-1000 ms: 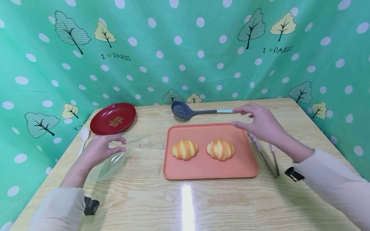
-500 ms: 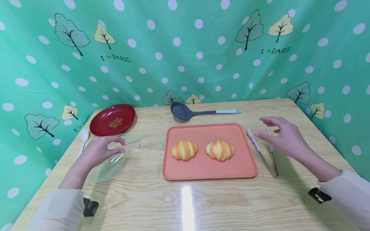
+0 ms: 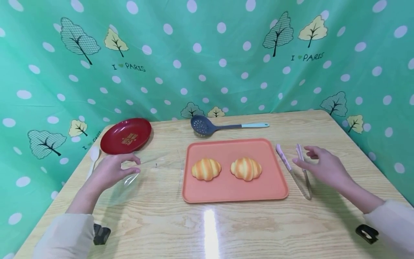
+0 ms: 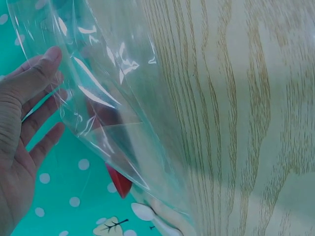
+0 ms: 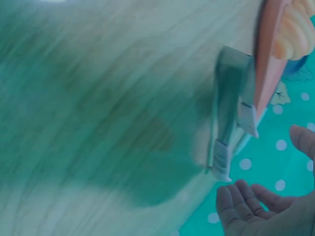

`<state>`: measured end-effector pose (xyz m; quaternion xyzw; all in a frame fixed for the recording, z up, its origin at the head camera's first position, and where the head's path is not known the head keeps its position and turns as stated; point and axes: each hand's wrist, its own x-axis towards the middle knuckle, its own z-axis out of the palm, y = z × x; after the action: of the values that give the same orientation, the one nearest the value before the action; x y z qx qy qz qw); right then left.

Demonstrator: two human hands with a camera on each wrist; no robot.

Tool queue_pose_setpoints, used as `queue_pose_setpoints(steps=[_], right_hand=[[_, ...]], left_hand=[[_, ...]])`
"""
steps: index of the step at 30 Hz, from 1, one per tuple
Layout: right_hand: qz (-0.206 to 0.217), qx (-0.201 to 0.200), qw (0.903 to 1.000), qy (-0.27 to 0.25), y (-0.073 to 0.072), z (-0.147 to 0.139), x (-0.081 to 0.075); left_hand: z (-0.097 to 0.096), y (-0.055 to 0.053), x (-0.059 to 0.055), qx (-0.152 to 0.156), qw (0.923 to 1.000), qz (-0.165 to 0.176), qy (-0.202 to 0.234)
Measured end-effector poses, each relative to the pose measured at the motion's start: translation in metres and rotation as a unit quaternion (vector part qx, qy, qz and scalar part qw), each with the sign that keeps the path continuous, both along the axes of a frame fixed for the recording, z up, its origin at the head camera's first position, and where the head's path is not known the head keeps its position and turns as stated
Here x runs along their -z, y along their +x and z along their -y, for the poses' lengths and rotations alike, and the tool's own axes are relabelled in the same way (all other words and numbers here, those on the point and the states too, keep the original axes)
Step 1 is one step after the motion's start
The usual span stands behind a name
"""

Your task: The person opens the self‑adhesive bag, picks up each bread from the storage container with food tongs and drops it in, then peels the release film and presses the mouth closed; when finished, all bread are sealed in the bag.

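In the head view my left hand [image 3: 111,169] is over a clear plastic bag [image 3: 161,172] on the table, thumb and fingers apart. The left wrist view shows the thumb and fingertips at the edge of that crinkled bag [image 4: 113,93]; contact is hard to tell. My right hand [image 3: 328,167] hovers beside metal tongs [image 3: 284,158] with lilac handles, thumb and fingers spread. In the right wrist view a gap separates the fingertips [image 5: 226,199] from the tongs [image 5: 230,93]. Two croissants [image 3: 206,169] sit on a pink tray [image 3: 233,192].
At the back left stands a red plate [image 3: 129,135], with a white spoon [image 3: 93,154] in front of it. Behind the tray lies a dark slotted ladle [image 3: 202,125] with a pale blue handle. A green dotted curtain [image 3: 181,32] hangs behind the table [image 3: 152,230].
My right hand has let go of or left the slotted ladle's handle and moved right and nearer, to beside the tongs. My left hand has stayed in place.
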<state>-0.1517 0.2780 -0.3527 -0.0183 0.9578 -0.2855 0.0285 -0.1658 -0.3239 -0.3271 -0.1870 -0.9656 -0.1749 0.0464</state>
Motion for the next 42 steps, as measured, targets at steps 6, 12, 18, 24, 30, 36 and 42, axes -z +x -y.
queue_pose_setpoints(steps=[6,12,18,24,30,36,42], right_hand=[[0.038,-0.006,0.9987,0.032,-0.003,-0.003,0.01],[0.056,-0.016,0.9975,0.038,-0.005,0.001,0.015],[0.086,-0.008,0.9928,0.082,-0.009,0.01,0.017],[0.107,0.011,0.9858,0.129,-0.012,0.017,0.018],[0.119,0.011,0.981,0.153,-0.013,0.02,0.02],[0.101,0.012,0.9845,0.142,-0.01,0.019,0.021],[0.082,-0.011,0.9893,0.12,-0.006,0.013,0.021]], left_hand=[[0.0,0.001,0.001,0.002,1.0,-0.001,-0.001],[0.001,-0.001,0.002,0.005,1.0,-0.001,-0.003],[0.0,-0.001,0.001,0.0,1.0,0.005,-0.004],[-0.002,-0.001,0.001,-0.002,1.0,0.008,-0.004],[-0.002,-0.003,0.002,0.007,0.9999,0.007,-0.007],[-0.004,-0.004,0.002,0.014,0.9999,0.009,-0.002],[-0.003,-0.004,0.003,0.011,0.9999,0.01,-0.007]])
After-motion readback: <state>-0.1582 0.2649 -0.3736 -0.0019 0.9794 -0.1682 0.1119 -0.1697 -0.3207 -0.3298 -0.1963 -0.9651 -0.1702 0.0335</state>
